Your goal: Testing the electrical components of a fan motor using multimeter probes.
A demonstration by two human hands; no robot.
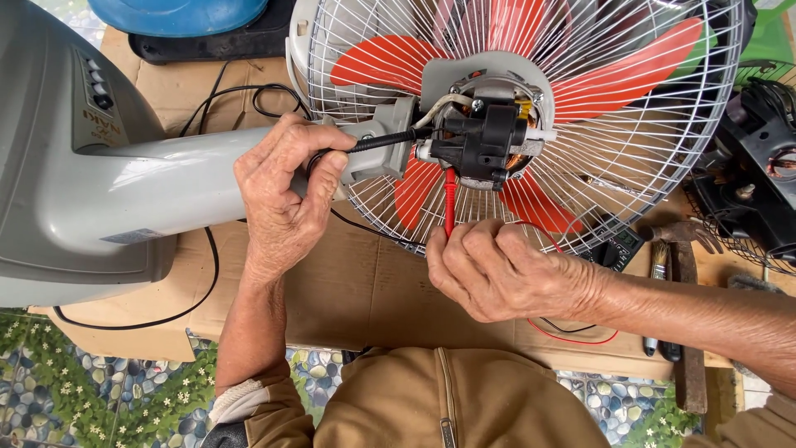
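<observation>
Head view: the left hand (pixel 286 195) pinches a black test probe (pixel 385 141), its tip pointing toward three o'clock at the exposed fan motor (pixel 481 137). At five o'clock of the motor, the right hand (pixel 506 270) is closed around a red test probe (pixel 449 199) aimed toward twelve o'clock. The fan (pixel 166 178) lies on cardboard (pixel 356 290), its wire guard (pixel 655 149) behind the motor.

red blades (pixel 377 60) behind a white grille (pixel 630 166), grey stand (pixel 124 182), red probe (pixel 449 199) (black probe (pixel 381 143) too).
</observation>
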